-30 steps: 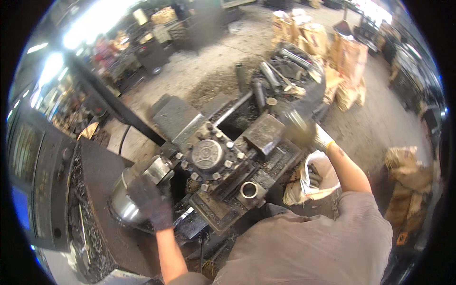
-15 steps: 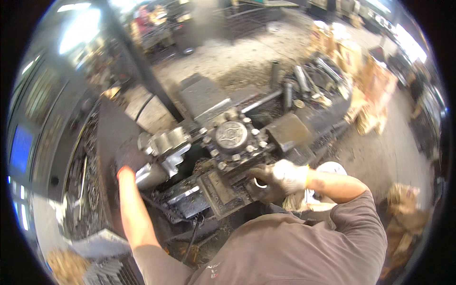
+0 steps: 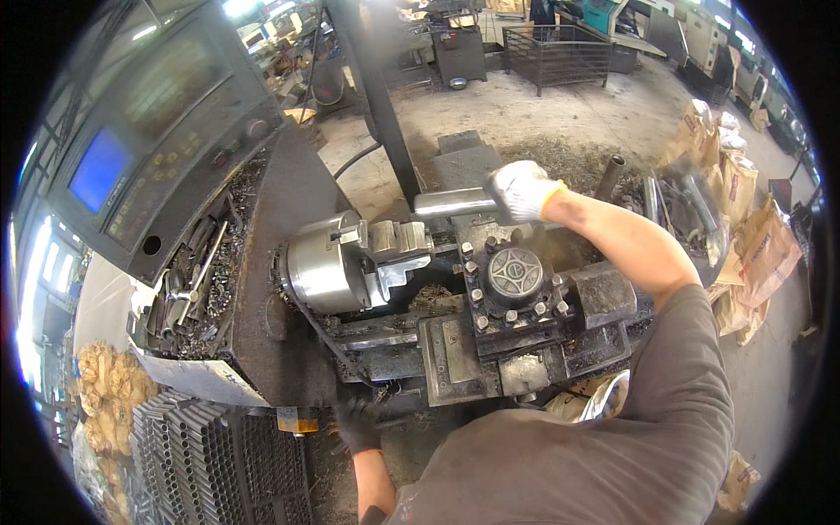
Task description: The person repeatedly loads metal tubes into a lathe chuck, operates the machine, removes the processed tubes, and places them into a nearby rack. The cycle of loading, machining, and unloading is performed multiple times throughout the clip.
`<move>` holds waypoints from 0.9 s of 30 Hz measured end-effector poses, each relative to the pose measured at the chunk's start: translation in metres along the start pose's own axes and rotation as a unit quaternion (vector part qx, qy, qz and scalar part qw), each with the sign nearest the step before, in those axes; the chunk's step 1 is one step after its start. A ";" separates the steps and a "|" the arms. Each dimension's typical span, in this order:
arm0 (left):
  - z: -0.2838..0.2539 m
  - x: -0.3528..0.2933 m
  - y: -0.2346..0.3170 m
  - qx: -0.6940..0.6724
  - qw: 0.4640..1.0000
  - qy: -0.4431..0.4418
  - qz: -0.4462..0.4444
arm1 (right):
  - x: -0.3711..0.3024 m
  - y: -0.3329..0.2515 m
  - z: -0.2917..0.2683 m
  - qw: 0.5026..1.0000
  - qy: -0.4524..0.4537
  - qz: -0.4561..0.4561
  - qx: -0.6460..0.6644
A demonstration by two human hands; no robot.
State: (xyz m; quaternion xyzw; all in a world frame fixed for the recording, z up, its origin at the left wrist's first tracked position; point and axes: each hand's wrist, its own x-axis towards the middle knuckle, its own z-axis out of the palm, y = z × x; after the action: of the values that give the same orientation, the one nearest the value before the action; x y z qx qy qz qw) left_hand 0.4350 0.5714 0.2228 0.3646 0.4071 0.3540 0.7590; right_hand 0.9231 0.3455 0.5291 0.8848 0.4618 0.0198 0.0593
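Observation:
My right hand (image 3: 522, 192), in a white glove with a dark palm, is over the far side of a lathe's square tool post (image 3: 514, 278). Its fingers curl downward beside a shiny metal bar (image 3: 455, 203); whatever they hold is hidden. My left hand (image 3: 357, 426) wears a dark glove and is low at the lathe's front edge, below the chuck (image 3: 328, 267). Its fingers blend into the dark machine. The chuck has stepped jaws (image 3: 398, 238). Between chuck and tool post is the dark, chip-strewn carriage (image 3: 451, 359).
A control panel with a blue screen (image 3: 99, 171) stands at the left, above a tray of chips and tools (image 3: 197, 289). Stacked metal tubes (image 3: 201, 455) are at the lower left. Paper sacks (image 3: 757, 262) line the right side. A dark post (image 3: 385, 105) rises behind the chuck.
My right hand has moved from the tool post's near side, where it held a short metal ring, to its far side. My left hand has dropped from beside the chuck. The view has turned.

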 end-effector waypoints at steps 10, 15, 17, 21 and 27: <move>-0.111 -0.002 0.072 -0.123 0.989 0.088 0.003 | 0.071 0.044 0.155 0.936 -0.079 -0.302 0.165; -0.115 0.005 0.081 -0.093 0.988 0.121 -0.016 | 0.102 -0.010 0.130 0.898 -0.162 -0.133 0.387; -0.119 0.010 0.072 -0.018 0.983 0.179 0.039 | 0.133 -0.047 0.107 0.816 -0.326 -0.080 0.470; -0.116 0.010 0.059 0.150 0.949 0.205 0.186 | 0.123 -0.078 0.064 0.855 -0.312 -0.026 0.414; -0.047 -0.037 0.096 0.392 0.775 0.352 0.348 | -0.043 -0.079 0.002 0.898 0.102 -0.070 0.423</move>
State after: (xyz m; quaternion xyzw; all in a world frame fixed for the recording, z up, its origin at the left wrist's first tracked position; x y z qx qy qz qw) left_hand 0.3555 0.5996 0.2979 0.5969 0.5948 0.5078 0.1788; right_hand 0.8346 0.3545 0.5187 0.7848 0.4910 -0.0915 -0.3670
